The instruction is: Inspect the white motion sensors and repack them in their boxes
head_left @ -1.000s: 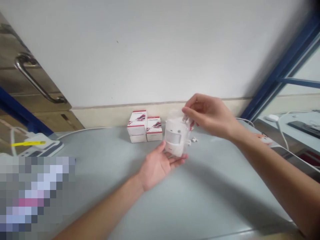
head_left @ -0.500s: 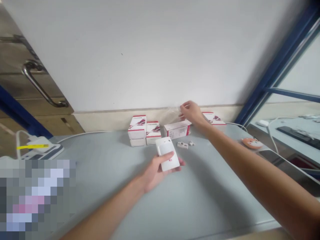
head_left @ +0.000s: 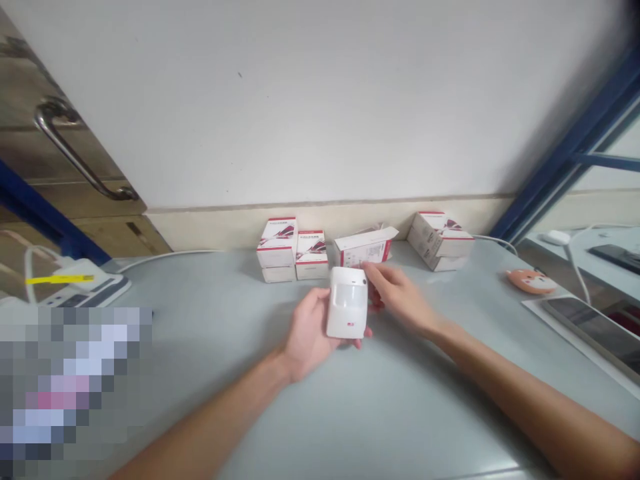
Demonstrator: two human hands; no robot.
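Note:
A white motion sensor (head_left: 347, 313) with a pale curved window and a small red mark faces up towards me. My left hand (head_left: 311, 330) holds it from below and the left, fingertips showing past its lower right edge. At the sensor's upper right corner is my right hand (head_left: 397, 297), its thumb and fingers closed on the edge; part of those fingers is hidden. Just behind stands a white and red carton (head_left: 363, 252) with its flap raised. The small white parts seen earlier by the carton are hidden behind my hands.
White and red boxes stand at the back left (head_left: 277, 243) and back right (head_left: 443, 243). A power strip (head_left: 95, 293) with cables lies at left. At right are an orange animal-faced item (head_left: 531, 281) and a dark flat device (head_left: 595, 327). A wall (head_left: 320, 120) closes the back.
My right hand has come down from above the carton, where it had clear film, to the sensor. The sensor is now more upright in my left hand. The view has shifted slightly.

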